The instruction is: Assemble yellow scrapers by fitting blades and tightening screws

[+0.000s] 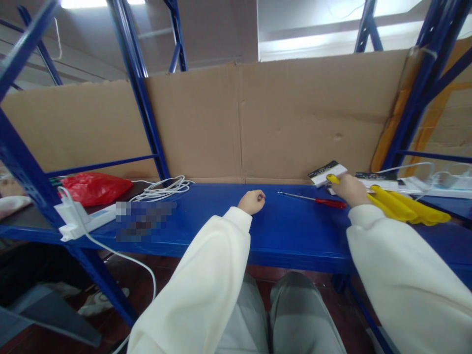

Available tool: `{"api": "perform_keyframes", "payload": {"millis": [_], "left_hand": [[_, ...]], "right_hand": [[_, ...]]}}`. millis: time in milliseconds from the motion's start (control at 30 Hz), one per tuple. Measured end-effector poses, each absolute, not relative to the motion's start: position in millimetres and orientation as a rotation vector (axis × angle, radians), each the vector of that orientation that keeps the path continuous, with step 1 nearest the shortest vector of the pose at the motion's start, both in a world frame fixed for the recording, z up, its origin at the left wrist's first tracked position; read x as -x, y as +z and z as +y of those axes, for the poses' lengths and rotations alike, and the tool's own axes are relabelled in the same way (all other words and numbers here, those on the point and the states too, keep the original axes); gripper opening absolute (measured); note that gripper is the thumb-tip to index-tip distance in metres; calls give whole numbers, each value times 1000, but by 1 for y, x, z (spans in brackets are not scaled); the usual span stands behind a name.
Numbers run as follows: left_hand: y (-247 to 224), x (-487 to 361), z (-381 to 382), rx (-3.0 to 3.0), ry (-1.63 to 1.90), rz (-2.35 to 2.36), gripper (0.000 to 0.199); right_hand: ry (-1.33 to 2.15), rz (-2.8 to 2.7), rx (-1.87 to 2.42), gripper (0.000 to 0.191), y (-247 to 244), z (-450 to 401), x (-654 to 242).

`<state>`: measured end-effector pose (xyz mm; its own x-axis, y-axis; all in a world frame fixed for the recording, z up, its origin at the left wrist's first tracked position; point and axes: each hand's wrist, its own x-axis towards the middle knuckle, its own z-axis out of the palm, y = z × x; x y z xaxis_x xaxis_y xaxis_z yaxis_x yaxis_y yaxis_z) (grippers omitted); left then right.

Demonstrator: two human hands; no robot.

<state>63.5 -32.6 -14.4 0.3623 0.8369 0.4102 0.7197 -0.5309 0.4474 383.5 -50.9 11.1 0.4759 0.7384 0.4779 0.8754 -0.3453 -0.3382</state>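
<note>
My left hand rests on the blue shelf top in a loose fist, with nothing showing in it. Over to the right, my right hand is closed around a long yellow object; its tip pokes out past my fingers. Several rounded, smooth yellow pieces extend from beside that hand to the right, and whether they join the held one is hidden. Between my hands lies a screwdriver with a red handle, its shaft pointing left. Black-and-white printed cards lie just behind my right hand.
On the left are a white power strip, a coiled white cable and a red plastic bag. Cardboard walls the back between blue posts. White cables and plugs sit far right. Another person's hand shows far left.
</note>
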Motion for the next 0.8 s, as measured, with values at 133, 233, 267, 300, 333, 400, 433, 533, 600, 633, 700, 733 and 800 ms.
{"api": "perform_keyframes", "payload": {"millis": [133,233,267,300,333,400,433,533,600,633,700,733,800], "left_hand": [[-16,-67,-29,-2245,1070,1400,36],[-15,-69,-25,-1998,1198,1440,46],[-14,-69,-24,-1925,1226,1429,46],[-14,-68,-22,-1867,1246,1394,43],[-13,-67,-20,-1824,1258,1343,38],[-13,-65,-16,-1759,1268,1223,30],[-13,-65,-14,-1726,1269,1166,29],[-17,-65,-9,-1625,1235,963,36],[-20,-68,-8,-1586,1188,797,39],[-21,-69,-8,-1575,1164,723,38],[-23,-72,-9,-1543,1123,630,33],[-23,-73,-10,-1515,1101,613,31],[-23,-75,-11,-1441,1073,612,33]], "right_hand": [[-317,-1482,2056,38,36,-49,-328],[-179,-1661,1887,30,42,-45,-283],[-100,-1718,1828,27,39,-45,-269],[-8,-1766,1765,22,35,-44,-256],[92,-1797,1711,19,29,-44,-245],[278,-1812,1612,14,15,-44,-229],[358,-1783,1601,13,8,-45,-223],[481,-1656,1569,26,-6,-45,-216],[526,-1569,1525,37,-10,-45,-217],[561,-1529,1497,42,-10,-45,-217],[682,-1475,1418,48,-9,-47,-217],[763,-1459,1372,50,-8,-48,-217],[950,-1439,1271,47,-6,-51,-216]]}}
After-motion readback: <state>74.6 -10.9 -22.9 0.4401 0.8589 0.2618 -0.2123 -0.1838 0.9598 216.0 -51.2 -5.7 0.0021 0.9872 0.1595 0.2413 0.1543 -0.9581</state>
